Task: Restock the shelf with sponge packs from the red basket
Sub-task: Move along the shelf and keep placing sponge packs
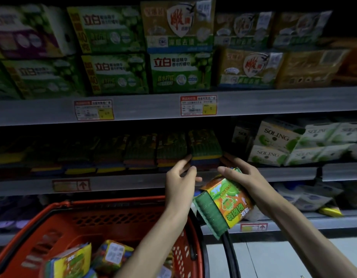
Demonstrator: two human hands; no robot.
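Observation:
My right hand (240,177) grips a sponge pack (219,203) with an orange and green label, held tilted just below the middle shelf's edge. My left hand (179,177) is raised beside it with loosely curled fingers, its fingertips touching the lower corner of a shelved sponge pack (203,147). A row of sponge packs (113,153) stands in shadow along the middle shelf (133,183). The red basket (105,217) sits at the lower left with several sponge packs (111,255) inside.
Green and gold soap boxes (179,73) fill the top shelf. White SOLING boxes (293,143) stand right of the sponges. A lower shelf (293,221) holds white packets. Price tags (198,105) hang on the shelf rail.

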